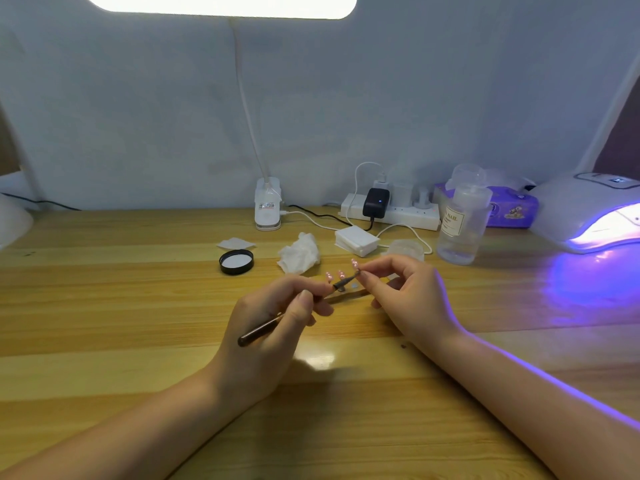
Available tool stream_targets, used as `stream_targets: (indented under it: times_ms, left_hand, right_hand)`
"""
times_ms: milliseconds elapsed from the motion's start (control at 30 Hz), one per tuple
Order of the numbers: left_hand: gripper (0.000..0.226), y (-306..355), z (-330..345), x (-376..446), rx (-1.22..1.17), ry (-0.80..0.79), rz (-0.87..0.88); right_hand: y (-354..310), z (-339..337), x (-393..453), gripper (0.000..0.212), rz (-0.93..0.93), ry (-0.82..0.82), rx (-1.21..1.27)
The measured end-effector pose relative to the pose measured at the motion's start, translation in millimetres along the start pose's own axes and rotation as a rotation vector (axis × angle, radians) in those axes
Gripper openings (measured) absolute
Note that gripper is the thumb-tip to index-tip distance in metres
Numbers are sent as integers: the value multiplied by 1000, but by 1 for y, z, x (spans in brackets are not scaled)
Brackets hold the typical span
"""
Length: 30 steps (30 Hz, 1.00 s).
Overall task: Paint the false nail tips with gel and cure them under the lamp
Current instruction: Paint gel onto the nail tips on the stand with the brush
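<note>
Painting is under way, I'd say. The left hand (277, 317) pinches the brush (294, 308), bristles at a pink tip (354, 263) pinched in the right hand (401, 292) over the table (104, 306). Next comes a steady carry to the glowing lamp (595, 216) at the right.

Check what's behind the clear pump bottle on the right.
Behind the clear pump bottle: a purple tissue pack, and the white power strip's right end. The bottle covers the pack's left part, so nothing can be read there.

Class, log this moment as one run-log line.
left hand: holds brush | right hand: pinches nail tip | brush at tip | curing lamp: lit, right
</note>
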<state>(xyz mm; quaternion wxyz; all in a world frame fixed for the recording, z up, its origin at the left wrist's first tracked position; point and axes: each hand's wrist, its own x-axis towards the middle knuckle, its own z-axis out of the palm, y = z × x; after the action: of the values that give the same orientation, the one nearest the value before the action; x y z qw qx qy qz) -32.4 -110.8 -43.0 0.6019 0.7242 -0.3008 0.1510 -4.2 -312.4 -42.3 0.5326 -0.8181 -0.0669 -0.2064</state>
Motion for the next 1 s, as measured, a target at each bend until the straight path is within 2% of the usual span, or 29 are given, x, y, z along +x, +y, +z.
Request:
stream_targets:
  times_ms: [400,1000]
  left_hand:
    - [25,-1,1,-1,36,-6,13]
    - [32,-1,1,1,80,6,-10]
  right_hand:
    - [-1,-1,1,7,21,-4,44]
    - [-1,-1,0,7,6,-25,13]
